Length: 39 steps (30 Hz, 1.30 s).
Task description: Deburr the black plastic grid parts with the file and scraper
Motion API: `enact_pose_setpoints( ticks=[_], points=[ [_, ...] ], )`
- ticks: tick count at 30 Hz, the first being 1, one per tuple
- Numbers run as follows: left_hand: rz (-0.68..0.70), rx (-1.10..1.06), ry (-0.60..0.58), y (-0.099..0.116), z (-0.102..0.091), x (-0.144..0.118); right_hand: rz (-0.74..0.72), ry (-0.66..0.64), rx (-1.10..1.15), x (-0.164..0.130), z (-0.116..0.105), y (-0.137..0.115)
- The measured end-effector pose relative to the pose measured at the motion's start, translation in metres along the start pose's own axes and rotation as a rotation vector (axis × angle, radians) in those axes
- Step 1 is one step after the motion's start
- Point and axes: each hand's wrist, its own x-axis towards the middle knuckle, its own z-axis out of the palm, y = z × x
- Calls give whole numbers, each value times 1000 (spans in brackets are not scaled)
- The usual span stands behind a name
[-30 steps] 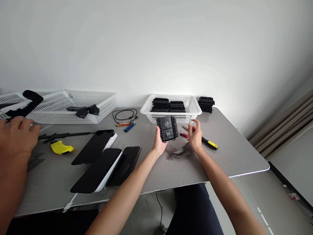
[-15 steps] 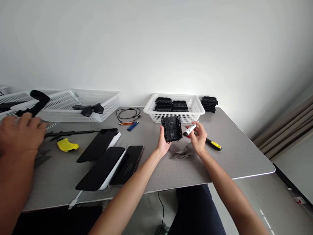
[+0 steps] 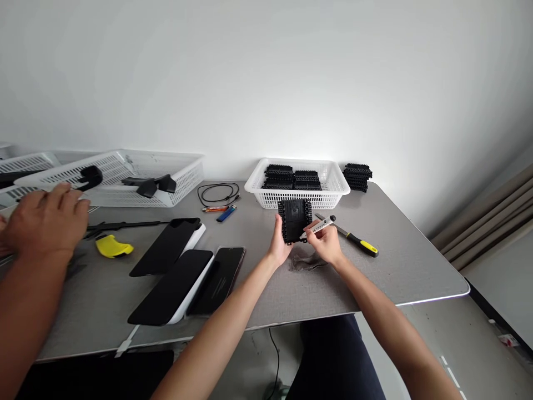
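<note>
My left hand (image 3: 278, 244) is closed on the lower left edge of a black plastic part (image 3: 295, 219) with toothed sides, held up above the table. In my right hand (image 3: 326, 243) is a white marker (image 3: 321, 224), its black cap on the rear end. The marker's tip meets or nearly meets the part's lower right corner; the exact contact is too small to tell. Below the hands a crumpled grey cloth (image 3: 306, 263) lies on the table. A knife-like tool with a black and yellow handle (image 3: 363, 244) rests to the right, partly behind my right hand.
A white basket (image 3: 297, 199) with several similar black parts stands behind, beside a stack of them (image 3: 357, 178). On the left lie phones (image 3: 172, 286), a yellow tool (image 3: 113, 246), a cable (image 3: 216, 194) and lighters (image 3: 227, 214). Another person's hand (image 3: 50, 222) works near more baskets (image 3: 166, 161).
My right hand has turned the marker and brought its tip to the black part's lower right. The other person's hand has moved slightly right, with the black object beside it.
</note>
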Motion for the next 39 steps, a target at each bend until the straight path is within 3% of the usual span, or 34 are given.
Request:
enact_pose_setpoints(
  ticks=[8,17,22,26,32,39],
  points=[
    [7,-9,-14,-1,1,0,25,-83,-28,1,0,4],
    [-4,-8,0,-4,-2,0,-12,-78,-48,2,2,-2],
    [8,-2,10,-3,0,0,67,-90,139,3,2,-2],
    [29,-8,32,-1,2,-1,29,-32,254,1,-1,-2],
    [13,-15,42,-1,2,-2,-107,61,-23,-3,-2,-6],
    [8,-27,44,-2,2,-2,-111,76,-60,-2,-1,-7]
  ],
)
